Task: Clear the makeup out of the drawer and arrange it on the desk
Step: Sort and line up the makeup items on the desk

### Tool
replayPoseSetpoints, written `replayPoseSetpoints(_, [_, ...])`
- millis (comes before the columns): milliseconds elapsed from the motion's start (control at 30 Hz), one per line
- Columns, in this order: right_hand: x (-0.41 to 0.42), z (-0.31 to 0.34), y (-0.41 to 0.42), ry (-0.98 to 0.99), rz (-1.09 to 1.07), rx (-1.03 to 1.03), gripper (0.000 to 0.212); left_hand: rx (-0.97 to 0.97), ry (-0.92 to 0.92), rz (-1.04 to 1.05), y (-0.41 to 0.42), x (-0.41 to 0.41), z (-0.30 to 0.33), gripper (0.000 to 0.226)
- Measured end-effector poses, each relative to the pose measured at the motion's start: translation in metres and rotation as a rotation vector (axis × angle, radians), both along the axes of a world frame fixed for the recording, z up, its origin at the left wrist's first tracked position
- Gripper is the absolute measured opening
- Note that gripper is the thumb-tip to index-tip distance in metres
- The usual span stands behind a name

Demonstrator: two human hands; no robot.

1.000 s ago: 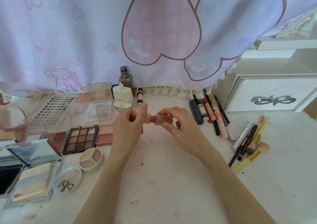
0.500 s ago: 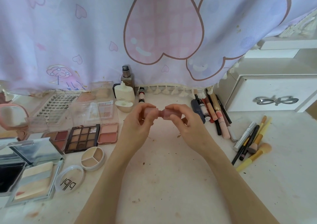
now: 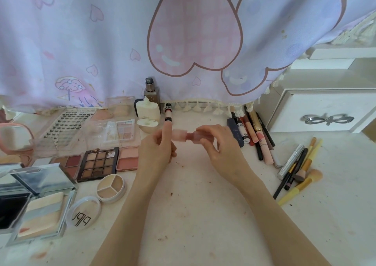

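Note:
Above the middle of the white desk [image 3: 203,215] I hold a small pink lip tube [image 3: 187,136] level between both hands. My left hand [image 3: 157,151] pinches its paler cap end, with the forefinger sticking up. My right hand [image 3: 217,145] grips the darker body end with curled fingers. Palettes lie on the left: a nine-pan brown eyeshadow palette [image 3: 99,164], a pink blush [image 3: 128,161] and a round three-part concealer pot [image 3: 110,187]. A row of lipsticks and pencils [image 3: 250,135] lies to the right.
A white drawer box with a bow handle [image 3: 327,111] stands at the back right. Brushes and liners [image 3: 299,170] lie in front of it. Bottles [image 3: 149,107] stand at the back under a lilac heart-print curtain [image 3: 183,37]. Open compacts [image 3: 38,208] crowd the front left.
The pink tube has stayed between both hands, which drifted slightly back and up in the view. My left forefinger now points up beside the cap.

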State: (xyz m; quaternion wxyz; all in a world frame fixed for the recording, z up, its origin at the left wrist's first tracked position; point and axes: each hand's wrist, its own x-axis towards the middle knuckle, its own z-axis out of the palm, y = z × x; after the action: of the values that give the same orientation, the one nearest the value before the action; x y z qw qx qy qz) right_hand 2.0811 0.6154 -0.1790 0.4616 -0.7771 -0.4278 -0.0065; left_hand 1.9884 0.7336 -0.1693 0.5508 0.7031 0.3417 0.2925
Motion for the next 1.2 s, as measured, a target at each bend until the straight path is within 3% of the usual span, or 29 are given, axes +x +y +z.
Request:
replayPoseSetpoints(100, [0.011, 0.002, 0.002, 0.326, -0.195, 0.079, 0.014, 0.317, 0.134, 0.003, -0.001, 0.002, -0.009, 0.021])
replayPoseSetpoints(200, [0.028, 0.002, 0.016, 0.565, -0.294, 0.094, 0.023, 0.578, 0.313, -0.129, -0.003, 0.002, -0.021, 0.033])
replayPoseSetpoints(333, [0.043, 0.006, 0.049, 0.602, -0.331, 0.009, 0.038, 0.764, 0.676, -0.333, -0.002, 0.001, -0.03, 0.055])
replayPoseSetpoints(567, [0.041, 0.009, 0.098, 0.397, -0.354, -0.144, 0.044, 0.804, 0.77, -0.404, 0.002, -0.002, -0.029, 0.057])
replayPoseSetpoints(1200, [0.032, 0.015, 0.107, 0.384, -0.253, -0.314, 0.048, 0.792, 0.775, -0.442, 0.004, -0.002, -0.028, 0.056])
